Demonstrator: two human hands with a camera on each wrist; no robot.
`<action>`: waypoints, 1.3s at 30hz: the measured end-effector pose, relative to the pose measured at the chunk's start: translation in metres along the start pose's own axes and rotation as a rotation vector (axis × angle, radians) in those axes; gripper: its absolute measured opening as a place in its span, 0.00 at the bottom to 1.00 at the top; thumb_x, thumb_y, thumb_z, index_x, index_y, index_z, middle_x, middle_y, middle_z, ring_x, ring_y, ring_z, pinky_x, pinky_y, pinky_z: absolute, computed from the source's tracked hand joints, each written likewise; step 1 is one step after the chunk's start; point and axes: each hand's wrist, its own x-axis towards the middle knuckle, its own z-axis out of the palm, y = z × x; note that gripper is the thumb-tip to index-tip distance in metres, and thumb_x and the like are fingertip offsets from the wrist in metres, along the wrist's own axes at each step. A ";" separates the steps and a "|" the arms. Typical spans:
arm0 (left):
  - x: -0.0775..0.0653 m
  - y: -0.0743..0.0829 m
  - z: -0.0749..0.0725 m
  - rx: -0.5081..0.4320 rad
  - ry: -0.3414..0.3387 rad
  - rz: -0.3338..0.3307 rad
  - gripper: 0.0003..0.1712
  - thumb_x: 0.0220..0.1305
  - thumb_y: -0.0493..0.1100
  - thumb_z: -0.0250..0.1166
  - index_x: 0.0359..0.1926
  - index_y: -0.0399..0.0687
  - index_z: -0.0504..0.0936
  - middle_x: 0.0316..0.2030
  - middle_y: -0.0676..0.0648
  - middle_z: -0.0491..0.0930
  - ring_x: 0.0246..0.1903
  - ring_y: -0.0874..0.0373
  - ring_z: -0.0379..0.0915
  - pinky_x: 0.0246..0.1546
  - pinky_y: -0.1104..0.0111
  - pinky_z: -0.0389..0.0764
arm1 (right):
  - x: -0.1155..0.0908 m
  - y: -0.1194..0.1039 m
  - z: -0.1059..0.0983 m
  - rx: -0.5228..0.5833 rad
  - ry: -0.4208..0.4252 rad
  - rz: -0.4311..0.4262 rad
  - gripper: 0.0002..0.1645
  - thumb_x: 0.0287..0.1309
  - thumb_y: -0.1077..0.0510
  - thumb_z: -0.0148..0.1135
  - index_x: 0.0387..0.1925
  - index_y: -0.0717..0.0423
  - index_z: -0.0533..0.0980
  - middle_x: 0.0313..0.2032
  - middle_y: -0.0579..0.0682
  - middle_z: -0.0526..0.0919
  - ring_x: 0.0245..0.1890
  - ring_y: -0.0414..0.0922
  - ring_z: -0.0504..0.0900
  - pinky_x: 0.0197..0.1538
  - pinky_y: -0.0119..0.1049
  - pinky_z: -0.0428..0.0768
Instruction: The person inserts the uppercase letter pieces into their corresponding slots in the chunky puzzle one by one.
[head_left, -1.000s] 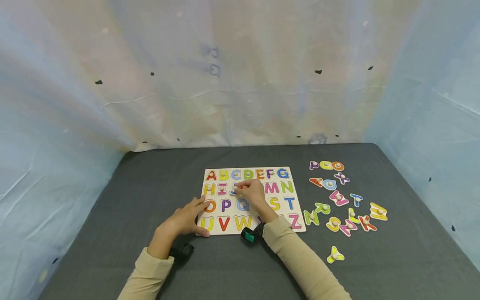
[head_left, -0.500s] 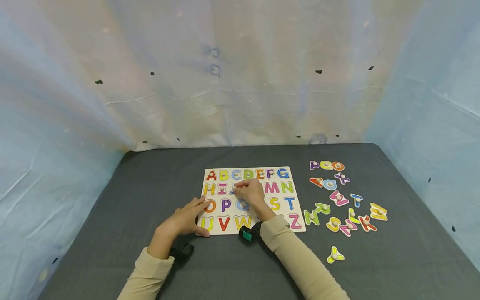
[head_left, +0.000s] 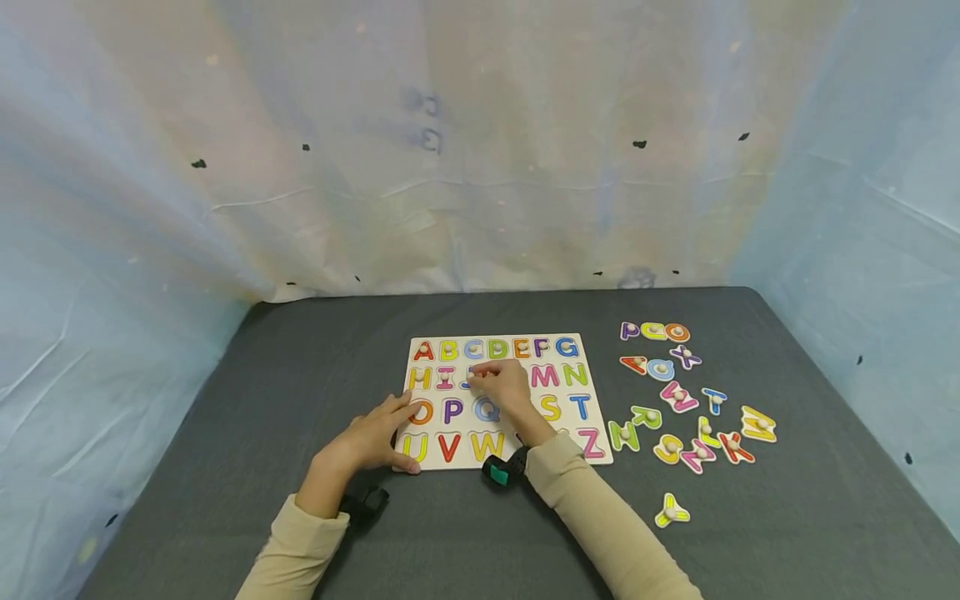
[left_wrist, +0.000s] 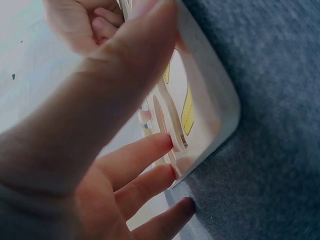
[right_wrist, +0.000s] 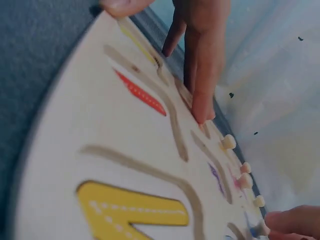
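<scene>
Blue J (head_left: 467,382): second row of the letter board (head_left: 467,423), toward 10 o'clock from its middle, over or in its own slot; fit cannot be told, since the hand hides part of it.

Right hand (head_left: 504,390): reaches in from J's 3 o'clock; thumb and fingers pinched, apparently on J's knob (right_wrist: 262,229), so the piece lies right under the fingertips.

Risks, as judged: J pressed while slightly turned could jam on the slot's lip; an early release could leave it tilted; a sideways slip could knock the pink I (head_left: 445,378), at J's 9 o'clock.

Left hand (head_left: 371,435): at the board's 8 o'clock, fingers spread and resting along the edge, grasping nothing; J lies at its 2 o'clock. If that hand lifted, the board could slide on the dark bench (head_left: 315,375).

Farther out: loose letters (head_left: 678,397) at the board's 3 o'clock; yellow Y (head_left: 671,510) apart at 4 o'clock.
</scene>
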 end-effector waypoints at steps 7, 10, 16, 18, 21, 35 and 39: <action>-0.001 -0.001 -0.002 0.003 -0.007 -0.010 0.57 0.42 0.53 0.78 0.71 0.45 0.62 0.75 0.37 0.52 0.74 0.33 0.46 0.64 0.33 0.56 | -0.013 -0.005 -0.016 0.044 -0.055 -0.074 0.13 0.53 0.57 0.70 0.39 0.60 0.86 0.23 0.46 0.77 0.25 0.39 0.66 0.25 0.27 0.61; -0.002 -0.001 -0.002 0.010 -0.011 -0.007 0.56 0.42 0.53 0.78 0.71 0.45 0.62 0.75 0.37 0.52 0.74 0.33 0.46 0.64 0.33 0.56 | -0.019 -0.011 -0.028 0.047 -0.070 -0.114 0.12 0.53 0.58 0.70 0.38 0.61 0.86 0.23 0.46 0.78 0.24 0.39 0.65 0.26 0.27 0.61; -0.001 -0.001 -0.002 0.013 -0.011 -0.001 0.57 0.42 0.53 0.78 0.72 0.45 0.61 0.75 0.37 0.52 0.74 0.33 0.46 0.64 0.33 0.56 | -0.026 -0.021 -0.053 0.050 -0.080 -0.155 0.11 0.54 0.58 0.68 0.38 0.60 0.86 0.15 0.42 0.71 0.19 0.39 0.60 0.25 0.29 0.58; -0.001 -0.001 -0.002 0.018 -0.009 0.002 0.57 0.42 0.53 0.78 0.71 0.45 0.61 0.75 0.37 0.52 0.74 0.33 0.46 0.64 0.33 0.56 | -0.028 -0.022 -0.061 0.049 -0.091 -0.177 0.12 0.54 0.58 0.68 0.39 0.61 0.85 0.15 0.41 0.69 0.19 0.40 0.59 0.25 0.30 0.58; -0.001 -0.001 -0.002 0.021 -0.007 0.001 0.56 0.42 0.53 0.78 0.71 0.45 0.62 0.75 0.37 0.52 0.74 0.33 0.46 0.64 0.33 0.56 | -0.030 -0.019 -0.072 0.034 -0.097 -0.209 0.13 0.55 0.59 0.68 0.40 0.63 0.85 0.15 0.41 0.67 0.19 0.39 0.60 0.24 0.29 0.58; 0.000 0.001 -0.002 0.015 -0.007 -0.001 0.56 0.42 0.53 0.78 0.71 0.45 0.62 0.75 0.37 0.52 0.74 0.33 0.46 0.64 0.32 0.56 | -0.046 0.018 -0.165 -0.104 -0.074 -0.220 0.19 0.58 0.56 0.65 0.45 0.67 0.82 0.19 0.38 0.75 0.21 0.36 0.68 0.26 0.29 0.67; 0.000 0.001 -0.001 0.010 -0.007 0.003 0.56 0.42 0.53 0.78 0.71 0.45 0.62 0.75 0.37 0.52 0.74 0.33 0.46 0.64 0.32 0.56 | -0.051 0.036 -0.195 -0.145 -0.098 -0.260 0.19 0.59 0.58 0.64 0.46 0.70 0.80 0.18 0.38 0.72 0.16 0.33 0.63 0.21 0.29 0.66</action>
